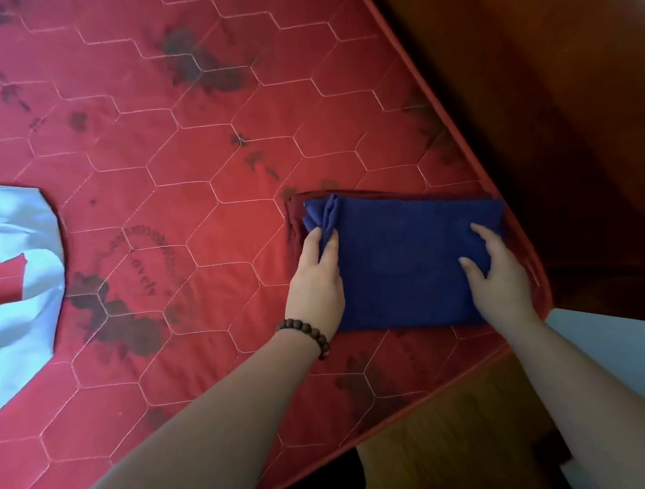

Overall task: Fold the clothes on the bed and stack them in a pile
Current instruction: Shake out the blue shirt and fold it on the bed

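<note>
Far left, a pale blue cotton garment point(16, 275) lies unfolded, then faded print on the red quilted bed point(194, 101) too blurred to read, then your left hand point(317, 278) and right hand point(502, 276), fingers relaxed, pressing the folded navy cloth point(408, 262) onto a dark red folded piece point(293, 212) near the bed's corner: pile started, not finished.

I can make out one mark only: a round printed emblem point(148, 261) on the red mattress point(196, 138), toward its near edge, left of centre. Inside the ring I read letters like "avels"; the lettering around the ring is too blurred.
</note>
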`<state>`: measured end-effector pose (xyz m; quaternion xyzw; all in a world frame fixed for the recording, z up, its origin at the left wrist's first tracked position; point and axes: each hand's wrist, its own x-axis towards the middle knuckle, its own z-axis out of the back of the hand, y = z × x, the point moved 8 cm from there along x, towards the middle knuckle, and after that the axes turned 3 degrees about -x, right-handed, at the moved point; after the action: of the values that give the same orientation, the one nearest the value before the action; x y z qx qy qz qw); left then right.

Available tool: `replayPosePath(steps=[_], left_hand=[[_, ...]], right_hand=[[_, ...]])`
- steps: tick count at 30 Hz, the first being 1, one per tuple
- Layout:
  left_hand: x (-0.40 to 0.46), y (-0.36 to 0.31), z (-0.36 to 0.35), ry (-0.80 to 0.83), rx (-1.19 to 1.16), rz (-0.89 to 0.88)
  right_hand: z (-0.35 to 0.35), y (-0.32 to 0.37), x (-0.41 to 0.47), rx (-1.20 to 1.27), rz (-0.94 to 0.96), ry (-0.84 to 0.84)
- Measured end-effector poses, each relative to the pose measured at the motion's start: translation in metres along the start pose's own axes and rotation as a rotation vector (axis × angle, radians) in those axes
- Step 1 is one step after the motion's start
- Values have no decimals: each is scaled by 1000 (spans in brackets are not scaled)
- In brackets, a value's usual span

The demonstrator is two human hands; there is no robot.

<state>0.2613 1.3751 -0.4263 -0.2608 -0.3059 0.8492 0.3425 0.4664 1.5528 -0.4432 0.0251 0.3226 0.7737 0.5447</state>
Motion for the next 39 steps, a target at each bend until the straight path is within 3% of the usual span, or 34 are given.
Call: replayPosePath(steps=[4, 8, 11, 14, 16, 18, 20, 22, 24, 27, 35, 39], left_hand=[[3, -13, 10, -89, 19, -121], [16, 19, 11, -21, 4, 60], [19, 25, 18, -49, -17, 59], [15, 25, 21, -17, -42, 70], [12, 24, 32, -70, 21, 71], [11, 8, 43, -176, 178, -58], [12, -18, 34, -178, 237, -301], [16, -36, 12, -78, 292, -463], [26, -32, -12, 54, 377, -423], [37, -2, -32, 141, 550, -315], [41, 21, -49, 93, 676, -354], [43, 24, -50, 59, 691, -359]], right_hand=[[7, 18, 1, 24, 45, -94], [-11, 14, 3, 22, -9, 33], [-12, 18, 5, 11, 16, 24], [-13, 20, 0, -122, 8, 8], [-1, 25, -6, -342, -11, -138], [6, 49, -13, -499, 87, -298], [-13, 87, -17, -504, 306, -324], [-55, 122, -21, -511, 516, -213], [-100, 139, -24, -559, 600, -32], [-133, 127, -18, -600, 525, 78], [-104, 78, 4, -693, 590, 17], [-65, 32, 21, -660, 364, -64]])
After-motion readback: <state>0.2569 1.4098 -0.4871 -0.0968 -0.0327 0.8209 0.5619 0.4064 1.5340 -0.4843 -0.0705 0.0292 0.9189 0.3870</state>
